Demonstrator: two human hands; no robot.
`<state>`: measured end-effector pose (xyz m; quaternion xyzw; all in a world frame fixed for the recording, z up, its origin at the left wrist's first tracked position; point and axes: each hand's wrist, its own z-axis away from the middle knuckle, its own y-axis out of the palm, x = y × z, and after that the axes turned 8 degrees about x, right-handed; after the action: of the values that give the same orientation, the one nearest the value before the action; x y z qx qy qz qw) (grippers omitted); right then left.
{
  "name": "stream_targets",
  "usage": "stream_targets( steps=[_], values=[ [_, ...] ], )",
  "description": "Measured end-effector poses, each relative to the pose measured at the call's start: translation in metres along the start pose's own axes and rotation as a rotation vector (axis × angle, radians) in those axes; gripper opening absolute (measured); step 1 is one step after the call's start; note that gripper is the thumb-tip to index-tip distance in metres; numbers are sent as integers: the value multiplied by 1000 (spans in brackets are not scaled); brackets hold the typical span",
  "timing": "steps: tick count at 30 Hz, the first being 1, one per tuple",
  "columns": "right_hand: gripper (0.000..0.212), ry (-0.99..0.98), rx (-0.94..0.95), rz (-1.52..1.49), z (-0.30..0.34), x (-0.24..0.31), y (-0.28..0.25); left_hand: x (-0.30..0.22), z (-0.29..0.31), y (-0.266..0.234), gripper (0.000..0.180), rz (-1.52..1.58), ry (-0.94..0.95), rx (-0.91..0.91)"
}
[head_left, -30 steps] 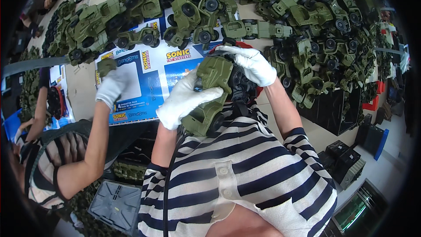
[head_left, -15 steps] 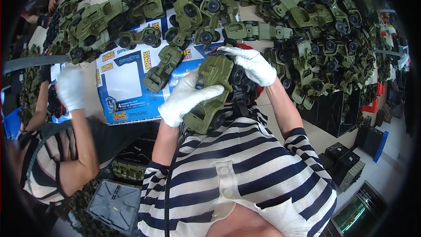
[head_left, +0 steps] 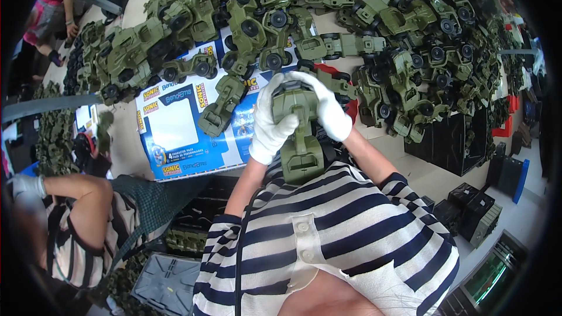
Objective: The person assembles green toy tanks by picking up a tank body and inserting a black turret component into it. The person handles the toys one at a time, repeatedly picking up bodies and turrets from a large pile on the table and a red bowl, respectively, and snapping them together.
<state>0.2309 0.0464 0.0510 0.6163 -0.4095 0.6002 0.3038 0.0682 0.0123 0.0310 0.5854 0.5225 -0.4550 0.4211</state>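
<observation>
An olive-green toy truck (head_left: 301,155) stands upright between my white-gloved hands, close to my chest, its open bed toward me. My left hand (head_left: 266,131) wraps its left side, thumb pressed on the cab. Around the right side and front of it curls my right hand (head_left: 332,114). My fingers hide the truck's front and wheels. Just left of my left hand, a second green toy truck (head_left: 223,105) lies on a blue and white printed cardboard sheet (head_left: 225,155). Part of a red object (head_left: 353,108) shows behind my right hand.
Heaped green toy trucks (head_left: 404,14) cover the far side of the table. At the left, a co-worker's gloved hand (head_left: 28,187) is drawn back near their body. Black crates (head_left: 448,143) stand at the right, and a grey crate (head_left: 167,284) sits low at the left.
The held truck has turned from tilted to upright, and my right hand has come round onto it. The co-worker's arm has drawn back toward their body.
</observation>
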Motion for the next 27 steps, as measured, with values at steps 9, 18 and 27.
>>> stream_targets(
  steps=[9, 18, 27],
  values=[
    [33, -26, -139, 78, 5, 5, 16, -6, -5, 0, 53, -297, 111, -67],
    [60, 535, 81, -986, 60, 12, -17, -18, -33, -18, 66, -538, 124, 142],
    [44, 292, -840, -800, 160, 54, -177, 108, 34, -175, 56, -1119, -635, 251]
  ],
)
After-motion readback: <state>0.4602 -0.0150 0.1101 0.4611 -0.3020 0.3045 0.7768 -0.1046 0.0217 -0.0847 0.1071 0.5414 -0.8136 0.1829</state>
